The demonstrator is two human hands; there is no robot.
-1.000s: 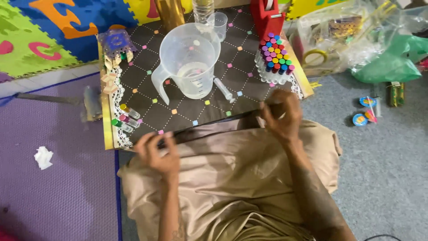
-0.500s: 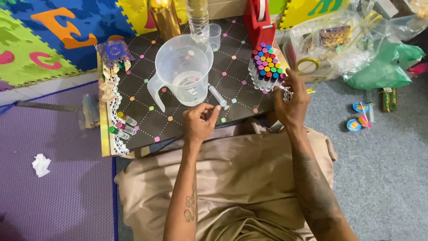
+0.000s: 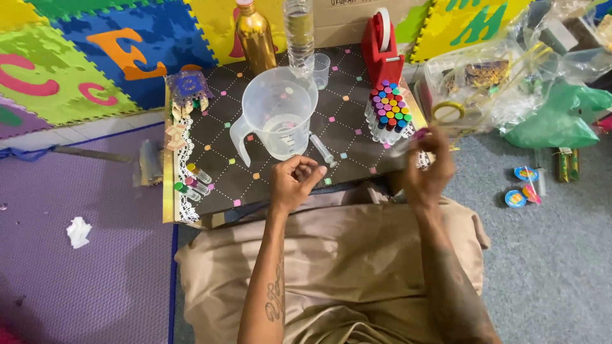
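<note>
The right hand (image 3: 428, 167), which half a second ago was touching the rack of coloured-capped vials (image 3: 389, 113), is now lifting away at centre right, fingers pinched on a small vial, blurred. The left hand (image 3: 294, 181) is curling loosely, empty, just below the syringe (image 3: 323, 150) beside the measuring jug (image 3: 275, 118).

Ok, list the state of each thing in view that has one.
jug: upright, a little clear liquid at the bottom.
syringe: lying flat on the table, beside the jug.
vials: capped, standing bunched together.
water bottle: upright, partly filled.
left hand: loosely curled, nothing visible in it.
right hand: blurred, pinching something small.
</note>
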